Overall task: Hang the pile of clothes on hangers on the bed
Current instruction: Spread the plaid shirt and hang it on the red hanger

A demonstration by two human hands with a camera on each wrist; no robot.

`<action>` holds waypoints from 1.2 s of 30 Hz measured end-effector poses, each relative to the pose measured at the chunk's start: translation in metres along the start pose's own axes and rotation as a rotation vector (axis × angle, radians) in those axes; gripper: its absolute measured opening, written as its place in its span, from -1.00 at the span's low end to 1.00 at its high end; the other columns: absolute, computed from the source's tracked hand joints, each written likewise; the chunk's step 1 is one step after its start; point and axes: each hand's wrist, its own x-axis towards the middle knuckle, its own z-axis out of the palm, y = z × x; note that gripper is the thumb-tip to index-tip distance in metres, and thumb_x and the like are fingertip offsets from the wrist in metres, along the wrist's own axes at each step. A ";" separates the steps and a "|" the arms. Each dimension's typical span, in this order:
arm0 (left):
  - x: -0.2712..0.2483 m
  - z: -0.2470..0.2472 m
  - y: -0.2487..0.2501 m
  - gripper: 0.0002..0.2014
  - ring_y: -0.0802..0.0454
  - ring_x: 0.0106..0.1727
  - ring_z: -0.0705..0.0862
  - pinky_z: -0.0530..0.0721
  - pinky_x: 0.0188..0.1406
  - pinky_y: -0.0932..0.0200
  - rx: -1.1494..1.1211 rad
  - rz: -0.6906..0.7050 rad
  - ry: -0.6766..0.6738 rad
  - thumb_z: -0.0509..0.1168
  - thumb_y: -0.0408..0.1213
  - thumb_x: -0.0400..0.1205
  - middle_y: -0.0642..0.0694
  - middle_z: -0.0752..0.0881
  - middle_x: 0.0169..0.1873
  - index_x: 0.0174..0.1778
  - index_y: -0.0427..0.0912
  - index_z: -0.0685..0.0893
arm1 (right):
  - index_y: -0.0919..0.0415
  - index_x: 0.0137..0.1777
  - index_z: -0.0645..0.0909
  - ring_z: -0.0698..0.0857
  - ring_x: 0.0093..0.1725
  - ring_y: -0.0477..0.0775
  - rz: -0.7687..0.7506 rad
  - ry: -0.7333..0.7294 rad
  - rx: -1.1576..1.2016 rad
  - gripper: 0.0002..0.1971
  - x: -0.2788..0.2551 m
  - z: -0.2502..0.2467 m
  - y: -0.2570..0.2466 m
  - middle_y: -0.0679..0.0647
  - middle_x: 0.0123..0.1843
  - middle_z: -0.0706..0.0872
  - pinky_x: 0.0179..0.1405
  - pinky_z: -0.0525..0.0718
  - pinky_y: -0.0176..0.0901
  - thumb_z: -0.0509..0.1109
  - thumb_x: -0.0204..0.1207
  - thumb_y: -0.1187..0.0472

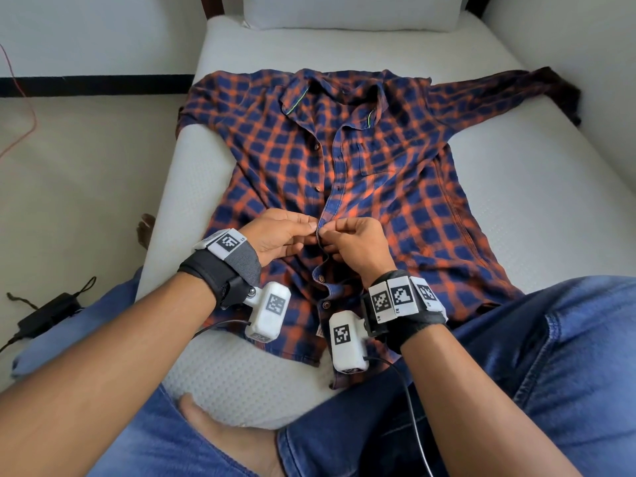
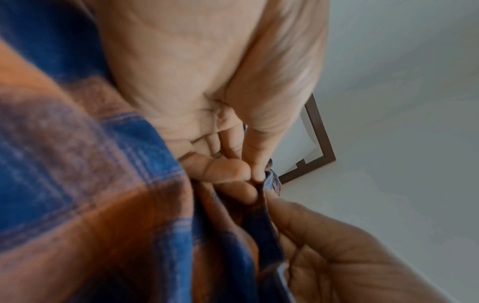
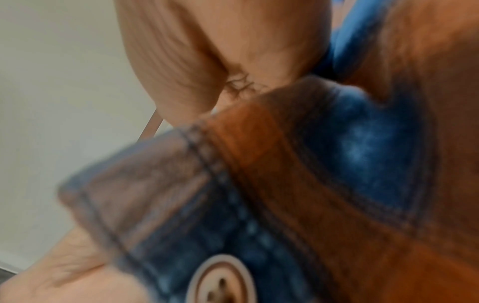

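The bed [image 1: 537, 201] ran from 6 o'clock to 12 o'clock in the head view, with a white pillow [image 1: 351, 12] at its 12 o'clock end. The plaid shirt [image 1: 378, 160] lay face up and flat on the mattress, its long axis along the bed: collar toward 12 o'clock, hem toward 6 o'clock, one sleeve stretched toward 2 o'clock, the other dropping over the mattress edge at 9 o'clock. Both forearms reached in from 6 o'clock and met at the shirt's front opening, low on the garment. The left hand [image 1: 278, 234] came from 8 o'clock, its fingers [image 2: 220, 170] curled and pinching the button-side edge of the cloth. The right hand [image 1: 354, 247] came from 4 o'clock, its fingers bent and pinching the opposite edge, tips touching the left hand's. A button [image 3: 220, 280] showed close up in the right wrist view, blurred and cut off at the bottom. The hands hid the exact point of the pinch. The person's jeans [image 1: 516, 356] covered the hem's right corner.
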 end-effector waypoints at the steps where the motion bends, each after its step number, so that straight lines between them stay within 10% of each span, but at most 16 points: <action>1: 0.000 0.000 0.001 -0.83 0.27 -0.30 0.73 0.61 -0.42 0.46 -0.002 -0.001 -0.003 0.35 -0.40 0.67 -0.05 0.76 -0.21 0.16 -0.27 0.72 | 0.20 -0.17 0.80 0.73 -0.38 -0.12 -0.004 0.003 0.005 -0.93 0.000 0.000 0.000 0.14 -0.25 0.85 -0.36 0.67 -0.28 0.53 0.55 0.27; 19: -0.007 0.010 0.001 -0.96 0.08 -0.07 0.82 0.78 -0.10 0.22 0.140 0.240 0.157 0.49 -0.31 0.57 -0.15 0.84 -0.11 -0.09 -0.14 0.82 | 0.09 -0.28 0.77 0.84 -0.29 0.06 -0.127 0.092 -0.060 -0.88 0.002 0.009 0.008 0.03 -0.32 0.85 -0.10 0.85 0.15 0.62 0.45 0.15; 36: 0.003 0.017 -0.006 -0.83 0.23 -0.46 0.68 0.72 -0.24 0.18 0.293 0.360 0.343 0.39 -0.37 0.62 -0.02 0.77 -0.40 -0.24 -0.02 0.73 | 0.12 -0.30 0.78 0.76 -0.38 -0.10 -0.089 0.117 -0.005 -0.78 0.002 0.009 0.001 0.02 -0.39 0.82 -0.08 0.84 0.13 0.60 0.49 0.02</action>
